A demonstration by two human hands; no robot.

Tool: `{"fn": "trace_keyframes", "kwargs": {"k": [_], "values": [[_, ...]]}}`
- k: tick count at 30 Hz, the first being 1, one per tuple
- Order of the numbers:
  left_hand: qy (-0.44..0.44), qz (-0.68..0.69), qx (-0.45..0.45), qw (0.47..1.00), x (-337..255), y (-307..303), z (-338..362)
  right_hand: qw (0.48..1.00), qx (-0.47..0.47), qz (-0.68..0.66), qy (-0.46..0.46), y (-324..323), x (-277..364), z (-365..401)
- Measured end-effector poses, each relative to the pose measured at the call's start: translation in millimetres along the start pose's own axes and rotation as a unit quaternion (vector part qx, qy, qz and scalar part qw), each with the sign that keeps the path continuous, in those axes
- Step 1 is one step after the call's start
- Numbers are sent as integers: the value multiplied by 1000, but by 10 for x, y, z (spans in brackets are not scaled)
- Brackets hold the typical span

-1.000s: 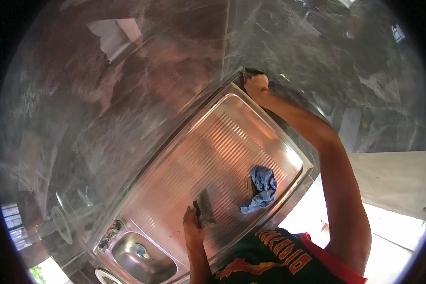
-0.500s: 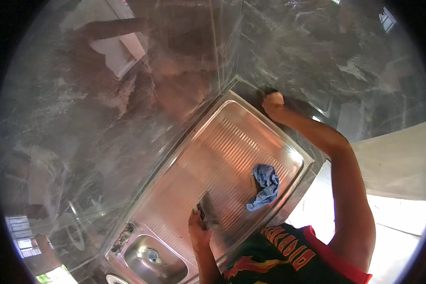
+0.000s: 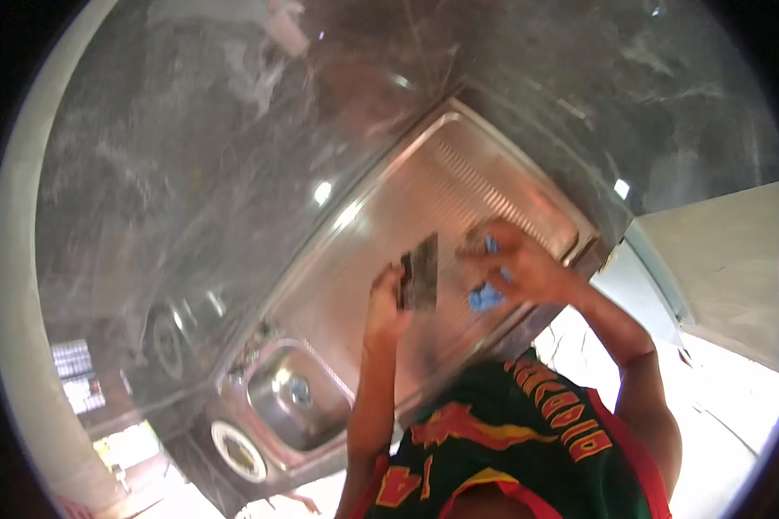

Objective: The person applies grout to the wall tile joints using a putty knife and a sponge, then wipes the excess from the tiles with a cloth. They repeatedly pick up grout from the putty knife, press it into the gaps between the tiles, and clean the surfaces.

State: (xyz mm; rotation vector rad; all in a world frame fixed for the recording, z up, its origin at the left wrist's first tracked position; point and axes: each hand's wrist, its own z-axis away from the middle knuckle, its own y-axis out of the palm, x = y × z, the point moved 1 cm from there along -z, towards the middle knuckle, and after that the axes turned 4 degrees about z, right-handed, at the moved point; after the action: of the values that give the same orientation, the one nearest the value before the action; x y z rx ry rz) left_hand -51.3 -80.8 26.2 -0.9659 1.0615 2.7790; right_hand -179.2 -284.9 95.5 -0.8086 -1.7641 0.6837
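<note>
My left hand (image 3: 388, 298) is closed around the edge of a flat, grey, rectangular scraper-like plate (image 3: 421, 275) with a dark edge, held up over the steel sink's drainboard (image 3: 363, 259). A crumpled blue cloth (image 3: 486, 298) lies on the ribbed right part of the drainboard. Over it is my right hand (image 3: 519, 264), slightly blurred, its fingers apart and curved. Patches of blue show between those fingers, and the hand covers much of the cloth.
The sink bowl (image 3: 299, 406) is at the lower left, beside a round white-rimmed object (image 3: 238, 451). Dark marbled wall panels (image 3: 182, 190) meet in a corner behind the drainboard. A pale panel (image 3: 727, 251) stands at the right.
My right hand has left the dark strip along the back wall and come down over the blue cloth. My left hand has raised the plate and turned it. The view has shifted.
</note>
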Motion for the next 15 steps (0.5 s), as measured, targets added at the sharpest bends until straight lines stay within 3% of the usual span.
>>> {"fn": "trace_keyframes", "kwargs": {"k": [4, 6, 8, 9, 11, 15], "values": [[102, -132, -105, 980, -74, 121, 109, 992, -17, -98, 79, 68, 123, -74], [138, -169, -147, 965, -109, 110, 130, 988, -19, -136, 70, 200, 128, -98], [108, -231, -4, 967, -170, 53, 146, 991, -13, -123, 45, 255, 179, -126], [113, -231, -7, 966, -148, 31, 158, 991, -13, -124, 39, 279, 201, -128], [142, -222, -108, 959, -95, -3, 175, 994, -24, -100, 30, 316, 235, -129], [105, -225, -19, 968, -120, -83, 194, 995, -38, -96, -13, 451, 233, -55]]}}
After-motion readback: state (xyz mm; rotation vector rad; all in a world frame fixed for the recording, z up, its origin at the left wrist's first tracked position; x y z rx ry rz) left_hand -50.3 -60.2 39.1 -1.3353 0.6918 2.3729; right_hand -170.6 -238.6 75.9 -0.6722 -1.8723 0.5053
